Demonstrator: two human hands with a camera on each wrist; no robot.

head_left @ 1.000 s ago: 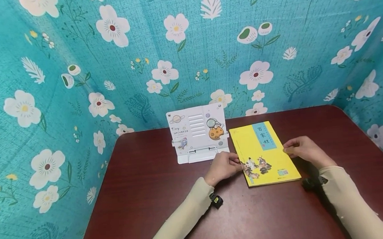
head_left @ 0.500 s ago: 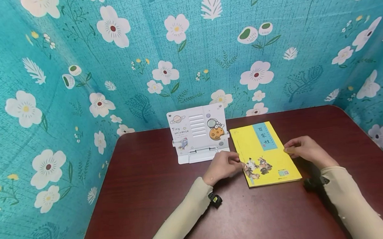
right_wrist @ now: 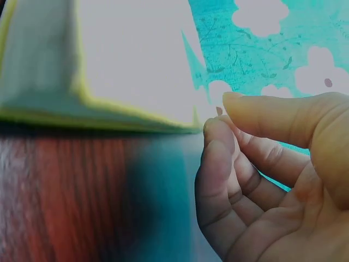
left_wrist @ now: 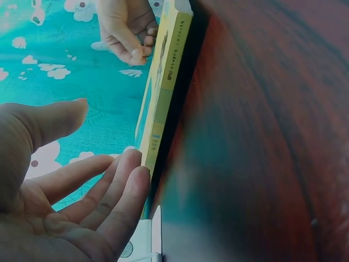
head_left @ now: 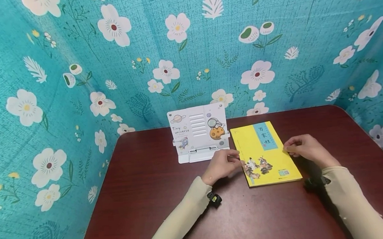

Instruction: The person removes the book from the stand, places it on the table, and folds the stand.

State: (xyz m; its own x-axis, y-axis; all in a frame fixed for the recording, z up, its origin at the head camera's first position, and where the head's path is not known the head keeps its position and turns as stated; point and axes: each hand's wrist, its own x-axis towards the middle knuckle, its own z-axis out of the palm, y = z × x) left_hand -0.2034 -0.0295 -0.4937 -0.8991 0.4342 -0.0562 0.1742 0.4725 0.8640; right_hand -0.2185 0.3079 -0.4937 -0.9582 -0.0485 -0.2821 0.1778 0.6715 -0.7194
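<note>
A yellow book (head_left: pixel 257 141) with a blue title panel and small painted figures on its cover lies flat on the table, slightly turned. My left hand (head_left: pixel 222 166) is at its left edge. In the left wrist view, that hand's loosely bent fingers reach the book's spine (left_wrist: pixel 166 90), with the thumb raised apart from them. Across the book, my right hand (head_left: pixel 307 150) is beside the right edge. Its fingers are loosely curled in the right wrist view, fingertips right at the corner of the book (right_wrist: pixel 131 60), with nothing held between thumb and fingers.
A white book stand (head_left: pixel 198 133) printed with an astronaut, planets and "Tiny universe" stands upright left of the book. The dark red wooden table (head_left: pixel 150 194) reaches back to a teal flowered curtain (head_left: pixel 200 43). Each wrist wears a black strapped device (head_left: pixel 215 198).
The left hand has eased slightly left, and the right thumb has come up a little from the book's edge. The book and stand keep their places.
</note>
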